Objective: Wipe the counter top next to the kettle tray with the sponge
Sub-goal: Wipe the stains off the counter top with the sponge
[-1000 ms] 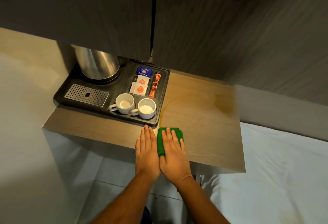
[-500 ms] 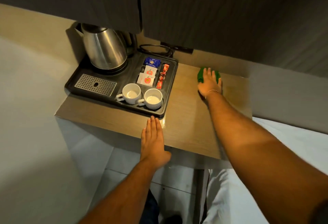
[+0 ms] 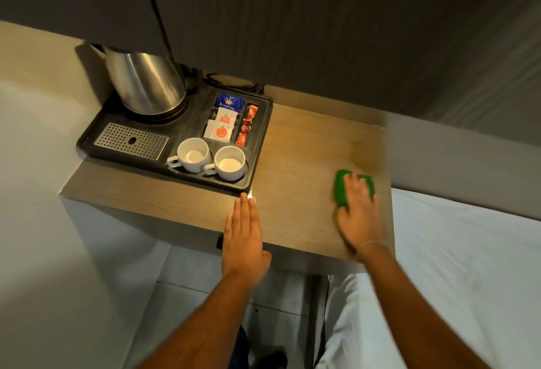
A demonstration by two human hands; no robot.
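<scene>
At the four o'clock corner of the surface (image 3: 304, 146), the right hand (image 3: 358, 210) lies flat over the green sponge (image 3: 341, 190), fingers spread, pressing rather than gripping. Sponge is small, bright green, blurred; it is judged light, soft and compressible, best held under a flat palm with fingertips over its far edge. The left hand (image 3: 243, 234) rests open and empty, palm down, at six o'clock, just below the kettle tray (image 3: 257, 146) at nine o'clock. Tray untouched.
</scene>
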